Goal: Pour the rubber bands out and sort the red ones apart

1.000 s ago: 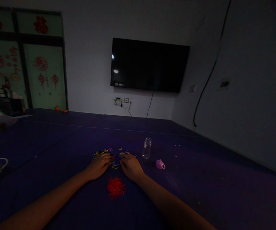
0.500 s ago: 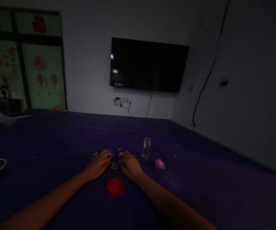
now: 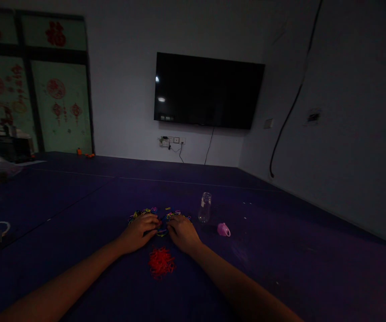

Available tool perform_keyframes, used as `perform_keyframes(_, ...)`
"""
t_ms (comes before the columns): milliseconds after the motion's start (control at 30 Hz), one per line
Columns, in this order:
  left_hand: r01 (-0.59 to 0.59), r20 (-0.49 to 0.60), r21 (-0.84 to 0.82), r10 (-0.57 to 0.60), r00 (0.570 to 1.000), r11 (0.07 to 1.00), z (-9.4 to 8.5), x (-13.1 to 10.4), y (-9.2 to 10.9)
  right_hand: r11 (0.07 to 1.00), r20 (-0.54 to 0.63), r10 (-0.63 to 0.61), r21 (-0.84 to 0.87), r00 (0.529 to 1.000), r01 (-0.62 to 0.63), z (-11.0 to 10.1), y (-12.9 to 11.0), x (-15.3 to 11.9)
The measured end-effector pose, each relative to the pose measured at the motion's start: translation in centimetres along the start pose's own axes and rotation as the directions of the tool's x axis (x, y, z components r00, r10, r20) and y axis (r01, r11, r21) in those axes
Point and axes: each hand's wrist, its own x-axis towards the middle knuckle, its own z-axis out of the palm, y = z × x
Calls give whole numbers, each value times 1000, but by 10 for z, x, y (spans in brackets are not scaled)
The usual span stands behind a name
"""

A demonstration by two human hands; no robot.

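A loose pile of small multicoloured rubber bands (image 3: 162, 233) lies on the dark blue-purple surface. My left hand (image 3: 142, 228) rests on the pile's left side, its thumb apart from the fingers. A small reddish spot shows by its fingertips, too dim to make out. Over the right side is my right hand (image 3: 182, 230), fingers spread and bent down onto the bands, the tips partly hidden. Nearer to me, between my forearms, sits a separate heap of red rubber bands (image 3: 161, 263).
Right of the pile stands a clear bottle (image 3: 205, 208). A pink cap with a loop (image 3: 223, 230) lies beside it. Small orange items (image 3: 90, 155) lie far back by the door. A black cable (image 3: 290, 109) hangs down the right wall, and a television (image 3: 209, 91) is mounted ahead.
My left hand's fingers and thumb have shifted slightly toward the pile's middle. My right hand stays in nearly the same place; bottle, cap and red heap are unmoved.
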Motion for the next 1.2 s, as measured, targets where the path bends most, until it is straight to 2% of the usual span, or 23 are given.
perform_keyframes(133,2,35,3,-2,999,1000,-2,1,2,990,19,-138,45,990,137,0,-1,0)
perform_keyframes(233,7,21,20,-7,1000,1000,-1,2,1,965,63,-258,69,964,254,1,-2,0)
perform_keyframes(300,21,8,37,-21,1000,999,0,1,0,957,74,-287,64,955,283,1,-2,0)
perform_keyframes(467,121,-29,104,-118,993,987,3,1,-5,963,83,-268,36,960,265,0,-3,1)
perform_keyframes(633,189,-72,121,-182,981,974,5,1,-9,981,77,-194,12,978,193,-1,-3,1)
perform_keyframes(733,172,-113,93,-161,981,981,5,0,-9,982,64,-189,14,980,188,-2,-4,0)
perform_keyframes(867,97,-93,55,-92,991,994,5,0,-8,952,86,-305,50,948,302,-3,-6,-1)
perform_keyframes(967,92,-82,60,-87,993,994,4,-1,-7,936,109,-353,45,929,350,-4,-6,-1)
perform_keyframes(1200,49,-58,22,-47,997,999,2,0,-2,941,81,-337,60,938,333,3,0,1)
